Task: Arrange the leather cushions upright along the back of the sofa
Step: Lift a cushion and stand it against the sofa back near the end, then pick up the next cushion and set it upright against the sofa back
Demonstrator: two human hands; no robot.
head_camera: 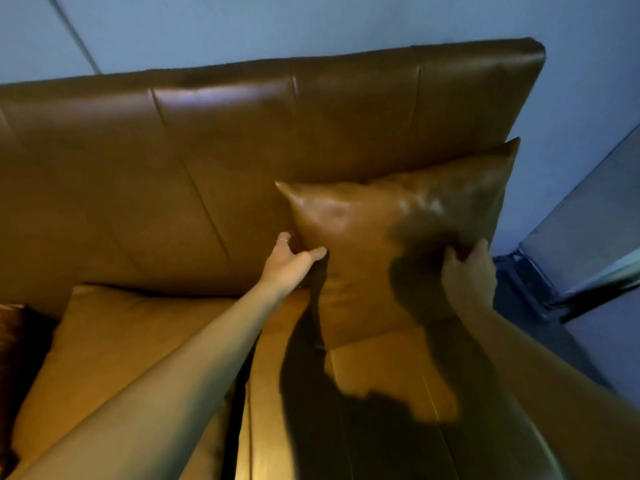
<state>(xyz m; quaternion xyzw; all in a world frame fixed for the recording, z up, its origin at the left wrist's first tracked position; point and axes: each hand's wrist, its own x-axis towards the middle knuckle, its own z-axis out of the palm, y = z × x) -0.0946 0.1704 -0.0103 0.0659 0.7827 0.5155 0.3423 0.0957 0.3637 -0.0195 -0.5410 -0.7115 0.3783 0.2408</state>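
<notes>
tan leather, glossy and likely slick, so the cushion (381, 244) looks soft and light but apt to slide. it stands between the hands, leaning on the sofa back (242, 150) beyond them. the left hand (291, 261) pinches its left edge, thumb in front; the right hand (467, 271) is clamped on its right edge. the side edges seem the best hold. another cushion (114, 341) lies flat below the left forearm; nothing blocks the way.
</notes>
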